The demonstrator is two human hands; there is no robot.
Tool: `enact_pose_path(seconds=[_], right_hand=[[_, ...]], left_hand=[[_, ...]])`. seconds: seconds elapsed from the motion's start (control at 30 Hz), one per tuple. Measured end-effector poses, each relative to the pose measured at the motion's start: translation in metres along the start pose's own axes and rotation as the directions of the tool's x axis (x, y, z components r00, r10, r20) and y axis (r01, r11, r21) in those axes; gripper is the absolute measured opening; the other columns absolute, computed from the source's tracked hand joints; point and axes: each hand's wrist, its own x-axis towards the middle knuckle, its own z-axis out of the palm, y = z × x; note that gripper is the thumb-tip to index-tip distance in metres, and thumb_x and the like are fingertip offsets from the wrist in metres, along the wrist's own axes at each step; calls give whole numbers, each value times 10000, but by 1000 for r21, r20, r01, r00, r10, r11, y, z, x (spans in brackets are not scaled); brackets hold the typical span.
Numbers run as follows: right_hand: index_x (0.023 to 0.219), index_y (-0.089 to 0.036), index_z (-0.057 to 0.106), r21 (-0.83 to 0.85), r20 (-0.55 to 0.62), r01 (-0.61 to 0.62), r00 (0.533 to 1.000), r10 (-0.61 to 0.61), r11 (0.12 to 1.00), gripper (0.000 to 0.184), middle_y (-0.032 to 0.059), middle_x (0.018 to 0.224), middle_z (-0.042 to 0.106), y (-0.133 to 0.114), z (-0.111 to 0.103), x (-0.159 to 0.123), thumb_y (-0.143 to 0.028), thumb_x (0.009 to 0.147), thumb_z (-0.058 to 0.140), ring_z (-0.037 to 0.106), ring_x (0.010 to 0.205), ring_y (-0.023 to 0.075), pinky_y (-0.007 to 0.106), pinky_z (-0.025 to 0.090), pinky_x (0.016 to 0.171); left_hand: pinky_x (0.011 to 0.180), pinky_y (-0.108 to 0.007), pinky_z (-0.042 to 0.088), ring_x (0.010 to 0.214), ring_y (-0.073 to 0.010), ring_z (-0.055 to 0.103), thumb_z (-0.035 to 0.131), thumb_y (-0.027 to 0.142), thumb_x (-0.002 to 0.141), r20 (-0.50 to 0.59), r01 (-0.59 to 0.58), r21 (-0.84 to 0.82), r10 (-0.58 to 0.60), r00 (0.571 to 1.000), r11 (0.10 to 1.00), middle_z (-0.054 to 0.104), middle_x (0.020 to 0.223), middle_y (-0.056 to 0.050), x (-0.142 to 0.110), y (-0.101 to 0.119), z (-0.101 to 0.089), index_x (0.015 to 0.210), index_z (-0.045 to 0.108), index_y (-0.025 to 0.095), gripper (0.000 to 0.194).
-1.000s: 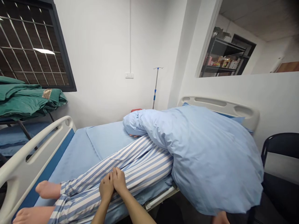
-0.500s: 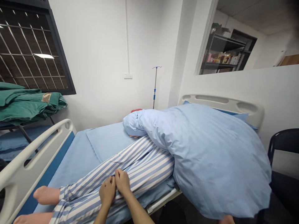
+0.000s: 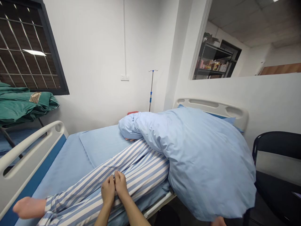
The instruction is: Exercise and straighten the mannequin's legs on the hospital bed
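My left hand [image 3: 108,190] and my right hand [image 3: 121,185] are side by side over the nearer leg of blue-and-white striped trousers [image 3: 150,168]. Both have curled fingers and almost touch at the fingertips. Whatever lies between or under the fingers is hidden. The trousers are on a figure lying on the bed, with a bare foot [image 3: 29,207] at lower left. A bunched light-blue quilt [image 3: 207,157] covers the figure from the thighs up and hangs over the bed's near side.
A pale footboard [image 3: 30,146] stands at left and a headboard [image 3: 242,116] at right. Behind the bed rises an IV pole [image 3: 151,89]. Green cloth [image 3: 30,108] lies piled at far left. A black chair [image 3: 277,147] is beside the bed at right.
The whole view has shifted a little to the right, so the room's things sit farther left. My hands stay together over the trouser leg, with a slight change in how the fingers are held.
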Motion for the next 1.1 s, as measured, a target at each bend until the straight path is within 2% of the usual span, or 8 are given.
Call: enact_pose_path(seconds=[0.17, 0.27, 0.4, 0.5, 0.67, 0.8, 0.93, 1.1], right_hand=[[569, -204, 319, -29, -38, -12, 999, 11, 1000, 384, -25, 535, 382, 1, 1, 1, -433, 878, 325, 388, 540, 123, 236, 313, 534], [594, -197, 385, -243, -33, 31, 999, -40, 969, 386, -5, 544, 450, -8, -6, -7, -391, 910, 275, 424, 539, 132, 240, 291, 530], [730, -180, 555, -666, 154, 221, 975, -158, 713, 297, 36, 607, 578, -35, -31, -14, -294, 903, 343, 485, 543, 151, 264, 219, 528], [724, -184, 587, -731, 258, 331, 944, -206, 596, 284, 34, 634, 615, -57, -45, -10, -286, 896, 385, 515, 560, 144, 272, 193, 534], [694, -189, 586, -680, 189, 275, 961, -201, 679, 325, 14, 625, 615, -49, -41, 0, -282, 915, 367, 521, 580, 123, 263, 193, 536], [728, -183, 598, -684, 104, 181, 983, -151, 707, 304, 31, 627, 614, -21, -36, -1, -252, 911, 364, 496, 558, 133, 275, 168, 538], [716, -184, 587, -621, 75, 183, 982, -174, 762, 320, 31, 616, 601, -14, -39, -2, -276, 917, 356, 483, 554, 138, 279, 167, 545], [646, -182, 528, -407, -24, 117, 990, -138, 906, 393, 21, 594, 565, -14, -43, 4, -314, 930, 291, 474, 564, 133, 256, 220, 546]], left_hand=[[591, -264, 296, 719, -203, 591, 328, 345, 901, 55, -46, 324, 30, 998, 945, 681, 780, -81, -5, -17, 9, 727, 596, 195, 353], [635, -256, 324, 769, -197, 606, 354, 289, 903, 86, -103, 368, 77, 993, 924, 689, 818, -84, -6, -16, 6, 776, 605, 185, 300], [648, -258, 327, 800, -199, 610, 354, 264, 892, 133, -110, 363, 65, 989, 925, 695, 851, -78, -8, -10, 1, 800, 609, 197, 279], [618, -273, 314, 815, -226, 604, 350, 306, 872, 157, -40, 356, -17, 987, 934, 693, 881, -77, -9, -4, 0, 825, 622, 225, 287], [597, -269, 311, 778, -217, 587, 364, 375, 845, 177, 4, 331, -66, 982, 944, 683, 832, -60, -7, 1, 0, 747, 601, 233, 293], [578, -263, 286, 705, -194, 558, 329, 389, 859, 143, -37, 379, -19, 990, 925, 654, 732, -53, -6, -2, 2, 614, 507, 213, 350], [571, -258, 281, 639, -174, 520, 351, 386, 853, 152, -98, 361, 45, 987, 927, 600, 637, -30, -3, -4, 5, 581, 459, 208, 343], [537, -247, 291, 522, -136, 421, 430, 369, 778, 88, -110, 67, 104, 991, 992, 416, 453, 33, 5, 19, 16, 491, 378, 208, 333]])
